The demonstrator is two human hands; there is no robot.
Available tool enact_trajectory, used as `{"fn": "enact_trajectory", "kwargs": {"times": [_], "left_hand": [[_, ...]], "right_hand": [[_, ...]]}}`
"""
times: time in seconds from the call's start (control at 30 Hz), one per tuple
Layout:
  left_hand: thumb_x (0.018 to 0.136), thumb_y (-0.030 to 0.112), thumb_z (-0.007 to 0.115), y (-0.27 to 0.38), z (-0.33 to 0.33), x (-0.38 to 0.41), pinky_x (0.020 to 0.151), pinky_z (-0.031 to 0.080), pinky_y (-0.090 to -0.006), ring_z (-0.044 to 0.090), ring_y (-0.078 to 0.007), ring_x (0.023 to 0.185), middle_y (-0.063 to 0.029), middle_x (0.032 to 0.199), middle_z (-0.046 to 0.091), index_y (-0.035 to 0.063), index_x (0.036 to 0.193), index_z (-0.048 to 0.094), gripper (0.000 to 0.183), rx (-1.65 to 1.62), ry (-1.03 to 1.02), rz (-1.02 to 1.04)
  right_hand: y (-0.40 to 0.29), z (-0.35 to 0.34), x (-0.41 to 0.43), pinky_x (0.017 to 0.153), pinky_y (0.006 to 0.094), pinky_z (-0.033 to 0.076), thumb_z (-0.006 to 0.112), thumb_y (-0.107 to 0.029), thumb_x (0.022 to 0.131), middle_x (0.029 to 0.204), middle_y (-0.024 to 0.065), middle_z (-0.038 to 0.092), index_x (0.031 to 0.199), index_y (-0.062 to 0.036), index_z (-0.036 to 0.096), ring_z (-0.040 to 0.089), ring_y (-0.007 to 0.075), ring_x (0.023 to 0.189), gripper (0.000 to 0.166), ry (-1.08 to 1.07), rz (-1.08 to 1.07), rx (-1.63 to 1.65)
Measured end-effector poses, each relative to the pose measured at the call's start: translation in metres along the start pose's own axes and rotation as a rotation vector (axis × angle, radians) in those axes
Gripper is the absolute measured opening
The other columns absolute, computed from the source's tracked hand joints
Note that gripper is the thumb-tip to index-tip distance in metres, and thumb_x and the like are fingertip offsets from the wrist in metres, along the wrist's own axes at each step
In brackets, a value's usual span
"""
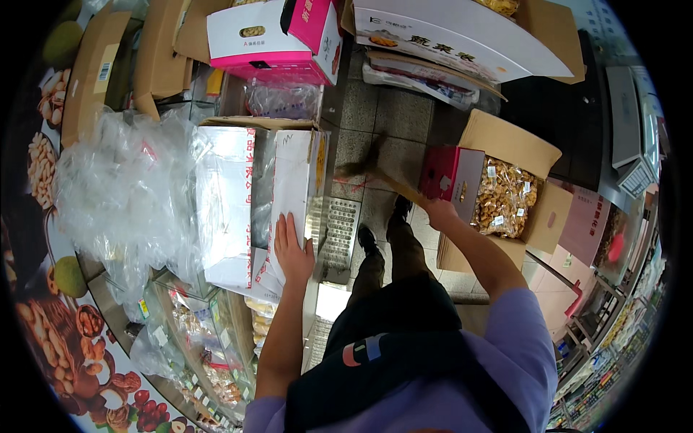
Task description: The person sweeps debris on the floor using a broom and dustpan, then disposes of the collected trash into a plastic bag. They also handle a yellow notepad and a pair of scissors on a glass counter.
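Note:
My left hand (294, 250) lies flat with its fingers spread on the flap of a white cardboard box (289, 184), which stands partly open and bears red writing. In my right hand (439, 212) is the yellowish handle of a brush (398, 184), whose dark, blurred bristles reach over the tiled floor (400, 116). Beside the right hand stands an open cardboard box (456, 173) with a red and white side, holding many small wrapped snack packs (503, 197). A heap of clear plastic bags (124, 195) lies left of the white box.
A pink and white carton (265, 40) stands at the top, and a large white carton (460, 40) at the top right. A perforated metal step (341, 230) lies near my shoes. Glass-sided bins of packaged food (200, 325) are at the lower left, a scale (631, 130) at the right.

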State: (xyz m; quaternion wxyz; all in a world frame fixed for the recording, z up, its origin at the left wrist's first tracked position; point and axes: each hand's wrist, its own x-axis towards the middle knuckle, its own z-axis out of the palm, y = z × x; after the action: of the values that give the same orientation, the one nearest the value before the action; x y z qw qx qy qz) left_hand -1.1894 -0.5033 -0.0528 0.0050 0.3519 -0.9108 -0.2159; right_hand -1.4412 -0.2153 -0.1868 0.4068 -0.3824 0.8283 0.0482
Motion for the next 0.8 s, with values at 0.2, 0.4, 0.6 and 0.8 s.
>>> {"fn": "enact_trajectory", "kwargs": {"times": [0.2, 0.4, 0.6, 0.8], "left_hand": [[0.074, 0.006, 0.067, -0.001, 0.0, 0.0, 0.108, 0.026, -0.0479, 0.031, -0.0377, 0.133, -0.0179, 0.147, 0.031, 0.0112, 0.145, 0.027, 0.081, 0.02, 0.002, 0.004], [0.074, 0.006, 0.066, -0.003, 0.001, -0.005, 0.108, 0.027, -0.0471, 0.032, -0.0384, 0.132, -0.0192, 0.145, 0.032, 0.0103, 0.145, 0.028, 0.08, 0.015, 0.013, 0.012], [0.073, 0.005, 0.067, 0.001, 0.001, -0.005, 0.108, 0.028, -0.0458, 0.033, -0.0397, 0.131, -0.021, 0.143, 0.034, 0.0081, 0.144, 0.029, 0.08, 0.01, 0.032, 0.049], [0.072, 0.004, 0.067, -0.001, 0.006, -0.006, 0.108, 0.028, -0.0459, 0.033, -0.0394, 0.131, -0.0216, 0.143, 0.034, 0.0089, 0.145, 0.027, 0.083, 0.006, 0.028, 0.072]], "right_hand": [[-0.004, 0.039, -0.084, 0.071, 0.0466, 0.051, 0.056, -0.01, 0.076, 0.081, 0.0215, 0.063, 0.121, -0.0137, 0.053, 0.064, 0.0385, 0.079, 0.045, 0.063, 0.126, 0.194], [-0.043, 0.004, -0.192, 0.075, 0.0485, 0.05, 0.053, -0.012, 0.079, 0.088, 0.0248, 0.064, 0.127, -0.0108, 0.052, 0.061, 0.0428, 0.084, 0.048, 0.26, 0.269, 0.653], [-0.067, 0.01, -0.296, 0.085, 0.0413, 0.05, 0.059, -0.009, 0.082, 0.107, 0.0235, 0.063, 0.133, -0.0113, 0.048, 0.061, 0.0388, 0.099, 0.053, 0.38, 0.233, 0.953], [-0.091, 0.029, -0.285, 0.075, 0.0432, 0.052, 0.058, -0.01, 0.081, 0.095, 0.0228, 0.064, 0.134, -0.012, 0.047, 0.064, 0.0388, 0.087, 0.053, 0.214, 0.138, 0.814]]}}
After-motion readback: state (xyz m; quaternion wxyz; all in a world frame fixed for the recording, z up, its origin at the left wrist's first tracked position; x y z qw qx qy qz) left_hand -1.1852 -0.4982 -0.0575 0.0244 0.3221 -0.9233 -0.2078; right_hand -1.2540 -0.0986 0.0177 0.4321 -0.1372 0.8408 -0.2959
